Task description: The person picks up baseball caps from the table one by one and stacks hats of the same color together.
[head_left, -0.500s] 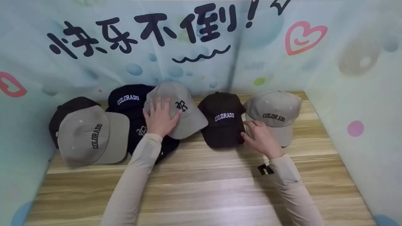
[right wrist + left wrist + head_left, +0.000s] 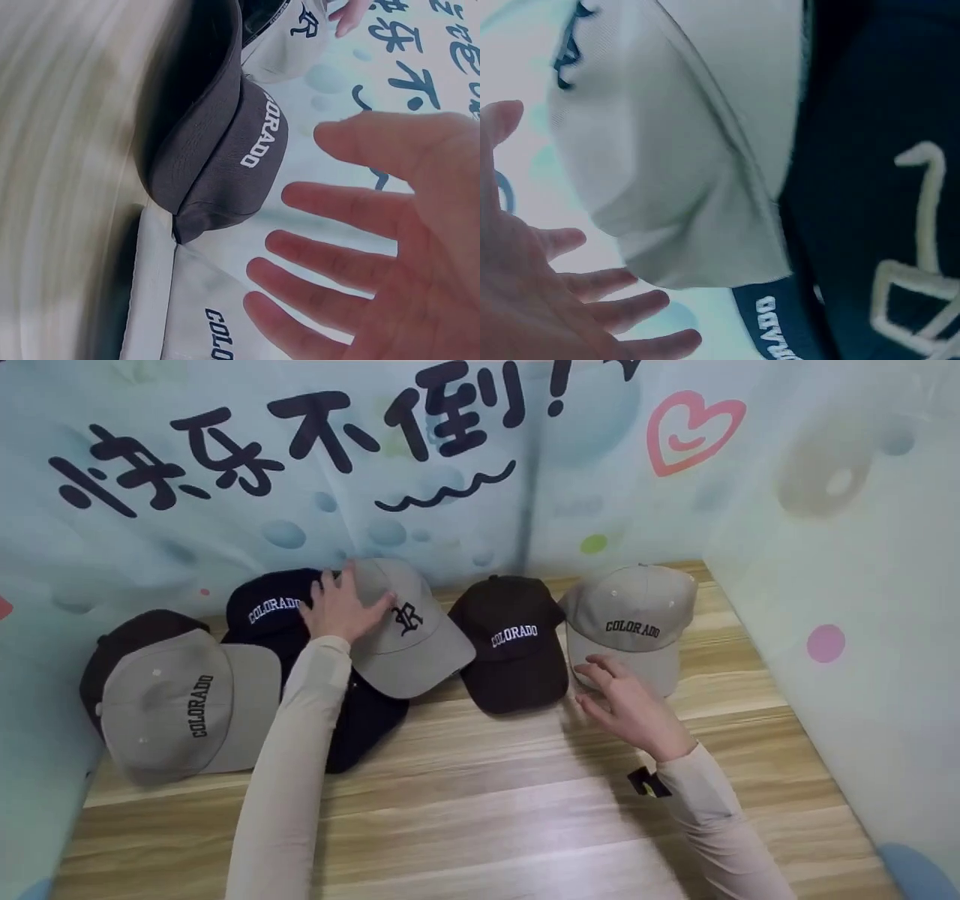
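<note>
My left hand (image 2: 343,604) hovers with spread fingers at the left side of a grey cap (image 2: 390,660) bearing a black emblem. In the left wrist view its fingers (image 2: 630,311) are extended beside that cap (image 2: 682,172) and hold nothing. Under the grey cap and my forearm lies a navy cap (image 2: 367,727); a second navy cap (image 2: 262,585) lettered COLORADO stands behind. My right hand (image 2: 637,716), fingers loosely extended, is in front of a grey COLORADO cap (image 2: 637,592). Left of it sits a dark brown COLORADO cap (image 2: 514,679), also in the right wrist view (image 2: 225,165).
At the far left another grey COLORADO cap (image 2: 165,697) lies sideways against a dark cap (image 2: 142,630). The wood-grain table (image 2: 465,825) is bounded by a printed backdrop (image 2: 450,532) behind and at both sides. A small black item (image 2: 649,782) is at my right wrist.
My left hand has slid left off the front of the grey emblem cap to its edge. My right hand has drawn back from the dark brown cap. The head view has shifted slightly.
</note>
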Demonstrator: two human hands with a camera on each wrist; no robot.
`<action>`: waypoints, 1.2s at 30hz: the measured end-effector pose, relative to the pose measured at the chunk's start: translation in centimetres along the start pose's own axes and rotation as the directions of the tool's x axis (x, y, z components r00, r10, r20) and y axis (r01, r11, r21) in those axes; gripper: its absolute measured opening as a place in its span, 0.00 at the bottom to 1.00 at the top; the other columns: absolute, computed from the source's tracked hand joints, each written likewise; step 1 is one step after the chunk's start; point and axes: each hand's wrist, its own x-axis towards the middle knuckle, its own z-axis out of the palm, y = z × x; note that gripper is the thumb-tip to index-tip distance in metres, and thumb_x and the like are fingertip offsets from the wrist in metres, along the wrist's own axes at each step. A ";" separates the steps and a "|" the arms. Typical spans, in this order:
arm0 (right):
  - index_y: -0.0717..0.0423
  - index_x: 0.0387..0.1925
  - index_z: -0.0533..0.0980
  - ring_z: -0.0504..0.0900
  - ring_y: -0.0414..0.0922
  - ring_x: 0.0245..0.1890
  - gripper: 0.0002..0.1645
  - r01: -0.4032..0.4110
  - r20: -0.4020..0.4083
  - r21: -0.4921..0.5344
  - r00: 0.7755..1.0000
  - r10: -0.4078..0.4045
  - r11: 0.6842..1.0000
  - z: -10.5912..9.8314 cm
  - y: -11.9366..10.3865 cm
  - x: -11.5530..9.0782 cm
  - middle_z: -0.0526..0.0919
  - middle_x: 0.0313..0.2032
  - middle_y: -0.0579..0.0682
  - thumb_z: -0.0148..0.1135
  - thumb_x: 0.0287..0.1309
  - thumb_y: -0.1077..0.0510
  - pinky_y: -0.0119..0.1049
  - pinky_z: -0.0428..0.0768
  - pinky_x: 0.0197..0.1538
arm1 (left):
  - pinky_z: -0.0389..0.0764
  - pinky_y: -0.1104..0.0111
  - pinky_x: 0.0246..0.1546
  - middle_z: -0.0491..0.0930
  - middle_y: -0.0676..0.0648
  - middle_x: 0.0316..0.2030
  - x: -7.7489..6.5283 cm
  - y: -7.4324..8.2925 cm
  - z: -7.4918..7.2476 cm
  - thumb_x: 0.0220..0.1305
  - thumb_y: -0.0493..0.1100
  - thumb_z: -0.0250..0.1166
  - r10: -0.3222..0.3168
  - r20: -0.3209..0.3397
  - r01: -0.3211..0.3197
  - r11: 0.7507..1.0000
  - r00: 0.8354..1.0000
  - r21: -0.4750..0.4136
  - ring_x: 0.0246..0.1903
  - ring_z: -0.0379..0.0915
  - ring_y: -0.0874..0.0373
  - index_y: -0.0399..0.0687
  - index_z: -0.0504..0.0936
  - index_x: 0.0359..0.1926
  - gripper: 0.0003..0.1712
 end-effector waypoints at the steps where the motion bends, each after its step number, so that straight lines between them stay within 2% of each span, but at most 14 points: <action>1: 0.66 0.52 0.76 0.76 0.61 0.52 0.22 0.003 0.006 -0.002 1.000 -0.003 1.000 0.0 -0.1 -0.1 0.75 0.53 0.66 0.66 0.58 0.59 0.53 0.74 0.53 | 0.42 0.35 0.62 0.45 0.29 0.71 0.2 -0.3 0.0 0.62 0.69 0.53 -0.011 0.000 0.011 1.000 1.000 -0.024 0.69 0.40 0.31 0.44 0.45 0.76 0.53; 5: 0.65 0.53 0.76 0.76 0.60 0.52 0.23 0.008 0.037 -0.010 0.999 -0.008 1.000 0.0 -0.2 -0.4 0.75 0.54 0.65 0.65 0.59 0.58 0.54 0.74 0.52 | 0.49 0.41 0.64 0.54 0.27 0.67 0.8 -1.5 0.3 0.63 0.67 0.55 -0.052 -0.018 0.050 0.992 0.998 -0.116 0.65 0.51 0.31 0.39 0.47 0.75 0.53; 10: 0.65 0.53 0.76 0.77 0.61 0.50 0.23 0.025 0.071 -0.023 0.997 -0.024 0.999 0.2 -0.1 -1.0 0.75 0.54 0.64 0.65 0.59 0.57 0.55 0.75 0.51 | 0.47 0.40 0.63 0.61 0.30 0.64 0.8 -2.1 0.7 0.60 0.64 0.60 -0.118 -0.044 0.108 0.976 0.992 -0.190 0.62 0.53 0.32 0.36 0.56 0.71 0.50; 13: 0.65 0.52 0.77 0.78 0.60 0.49 0.22 0.046 0.073 -0.035 0.996 -0.043 0.998 0.5 0.2 -1.2 0.77 0.52 0.63 0.66 0.58 0.58 0.55 0.76 0.50 | 0.49 0.43 0.63 0.68 0.31 0.59 0.7 -1.8 0.4 0.58 0.61 0.64 -0.113 -0.075 0.095 0.973 0.991 -0.213 0.59 0.56 0.34 0.31 0.66 0.61 0.44; 16: 0.64 0.52 0.77 0.79 0.59 0.47 0.21 0.068 0.072 -0.035 0.995 -0.066 0.997 0.7 0.4 -1.4 0.79 0.50 0.62 0.67 0.58 0.58 0.53 0.76 0.49 | 0.56 0.49 0.63 0.70 0.31 0.57 0.6 -1.3 -0.3 0.58 0.56 0.67 -0.076 -0.078 0.052 0.960 0.994 -0.274 0.58 0.61 0.35 0.28 0.69 0.58 0.40; 19: 0.63 0.51 0.77 0.80 0.58 0.46 0.21 0.088 0.078 -0.021 0.993 -0.086 0.996 0.8 0.6 -1.6 0.80 0.48 0.60 0.67 0.57 0.59 0.51 0.77 0.49 | 0.62 0.51 0.62 0.68 0.30 0.59 0.4 -0.9 -1.3 0.58 0.52 0.69 -0.036 -0.017 0.028 0.934 0.999 -0.356 0.60 0.62 0.37 0.27 0.66 0.61 0.40; 23: 0.63 0.52 0.77 0.81 0.57 0.45 0.21 0.094 0.105 -0.002 0.990 -0.093 0.996 0.9 0.8 -1.8 0.80 0.48 0.60 0.66 0.57 0.60 0.50 0.78 0.49 | 0.62 0.48 0.61 0.65 0.30 0.62 0.0 -0.6 -2.6 0.56 0.50 0.71 0.015 0.087 0.023 0.909 0.996 -0.417 0.62 0.60 0.37 0.28 0.62 0.64 0.44; 30: 0.62 0.54 0.76 0.82 0.55 0.44 0.23 0.050 0.194 0.015 0.980 -0.052 0.999 0.8 1.2 -2.3 0.81 0.47 0.59 0.65 0.57 0.58 0.51 0.78 0.47 | 0.64 0.52 0.59 0.69 0.33 0.57 -0.5 0.2 -4.3 0.56 0.46 0.72 0.092 0.188 0.008 0.881 0.978 -0.473 0.55 0.64 0.42 0.29 0.67 0.60 0.38; 36: 0.62 0.54 0.75 0.82 0.54 0.42 0.24 0.071 0.229 0.042 0.970 -0.078 0.997 1.0 1.6 -2.6 0.82 0.48 0.60 0.65 0.55 0.58 0.49 0.79 0.46 | 0.58 0.54 0.63 0.63 0.32 0.62 -0.9 1.6 -5.1 0.60 0.37 0.66 0.166 0.250 -0.016 0.860 0.954 -0.510 0.60 0.59 0.42 0.28 0.60 0.66 0.37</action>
